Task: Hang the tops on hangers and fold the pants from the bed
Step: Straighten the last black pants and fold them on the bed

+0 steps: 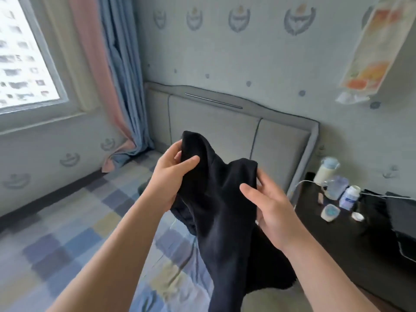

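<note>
- A black garment (216, 199) hangs in the air at the centre of the view, held up over the bed (78, 233). Its lower folds trail down toward 6 o'clock. Whether it is a top or a pair of pants cannot be told from here.
- The left hand (173, 174) is at the garment's 10 o'clock corner. It pinches a raised fold of cloth, with the thumb lying across the front and the fingers curled behind.
- The right hand (267, 206) is at the garment's 3 o'clock edge. It grips the cloth with the thumb laid over the front and the fingers tucked behind.
- The two hands are apart, and the cloth sags in a dip between them.
- The bed carries a checked cover in blue, grey and pale yellow, spreading toward 8 o'clock.
- A grey padded headboard (213, 127) stands at 12 o'clock, behind the garment.
- A dark worktop (337, 239) sits at 4 o'clock, just beside the bed. On it are a white bottle (324, 170), a small white pill bottle (349, 197) and a round white-and-teal item (330, 212), all near one another.
- Pink and blue curtains (117, 75) hang at 11 o'clock, next to a bright window (22, 52) at 10 o'clock.
</note>
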`<act>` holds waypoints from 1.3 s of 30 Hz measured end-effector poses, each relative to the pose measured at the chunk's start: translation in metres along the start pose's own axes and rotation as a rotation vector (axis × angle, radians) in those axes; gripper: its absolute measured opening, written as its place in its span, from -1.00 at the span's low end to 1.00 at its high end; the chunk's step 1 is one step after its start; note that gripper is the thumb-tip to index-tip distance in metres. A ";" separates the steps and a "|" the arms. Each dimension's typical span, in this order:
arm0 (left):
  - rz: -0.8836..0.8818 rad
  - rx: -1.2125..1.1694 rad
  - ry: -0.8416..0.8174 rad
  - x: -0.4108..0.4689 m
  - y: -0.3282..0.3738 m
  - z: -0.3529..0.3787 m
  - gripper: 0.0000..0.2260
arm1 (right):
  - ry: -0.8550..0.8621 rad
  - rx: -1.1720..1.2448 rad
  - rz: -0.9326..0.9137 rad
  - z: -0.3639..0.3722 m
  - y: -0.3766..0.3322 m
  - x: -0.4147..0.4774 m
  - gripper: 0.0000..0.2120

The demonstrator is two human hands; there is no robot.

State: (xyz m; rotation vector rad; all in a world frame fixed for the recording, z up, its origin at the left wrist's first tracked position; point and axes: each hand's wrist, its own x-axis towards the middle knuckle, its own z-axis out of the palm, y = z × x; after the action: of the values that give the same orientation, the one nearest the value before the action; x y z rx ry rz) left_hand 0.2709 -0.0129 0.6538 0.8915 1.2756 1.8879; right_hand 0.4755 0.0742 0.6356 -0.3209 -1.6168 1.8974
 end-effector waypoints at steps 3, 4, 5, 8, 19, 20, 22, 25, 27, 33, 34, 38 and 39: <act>0.010 0.022 0.003 -0.015 0.005 -0.049 -0.50 | -0.178 0.152 0.090 0.032 0.016 0.036 -0.57; 0.001 0.039 0.037 -0.022 0.003 -0.064 -0.49 | -0.231 0.196 0.120 0.041 0.023 0.047 -0.59; -0.020 0.059 0.094 -0.029 -0.002 -0.078 -0.50 | -0.276 0.230 0.154 0.049 0.029 0.059 -0.61; -0.180 0.062 0.315 -0.053 -0.026 -0.114 -0.48 | -0.394 0.289 0.269 0.070 0.049 0.095 -0.62; -0.425 -0.094 0.825 -0.080 -0.123 -0.156 -0.39 | -0.522 0.142 0.777 0.096 0.183 0.174 -0.62; -0.443 -0.095 0.857 -0.081 -0.129 -0.156 -0.42 | -0.510 0.145 0.820 0.091 0.195 0.175 -0.60; -0.460 -0.132 0.911 -0.084 -0.143 -0.153 -0.51 | -0.505 0.174 0.904 0.079 0.216 0.176 -0.59; -0.453 -0.186 1.000 -0.089 -0.162 -0.146 -0.60 | -0.510 0.254 1.058 0.060 0.235 0.178 -0.64; -0.424 -0.217 1.088 -0.090 -0.173 -0.145 -0.59 | -0.537 0.263 1.150 0.049 0.243 0.183 -0.55; -0.342 -0.326 1.237 -0.090 -0.191 -0.137 -0.40 | -0.580 0.233 1.205 0.024 0.262 0.199 -0.42; -0.337 -0.348 1.248 -0.090 -0.192 -0.135 -0.39 | -0.623 0.166 1.234 0.023 0.265 0.200 -0.38; -0.319 -0.406 1.264 -0.086 -0.194 -0.132 -0.32 | -0.760 0.001 1.357 0.019 0.269 0.204 -0.56; -0.323 -0.405 1.269 -0.085 -0.193 -0.133 -0.30 | -0.784 0.015 1.336 0.018 0.270 0.205 -0.57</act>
State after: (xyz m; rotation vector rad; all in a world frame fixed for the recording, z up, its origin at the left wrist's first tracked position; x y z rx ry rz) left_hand 0.2367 -0.0917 0.4196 -0.8529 1.4223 2.3101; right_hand 0.2263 0.1647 0.4243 -0.8894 -2.0867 3.3264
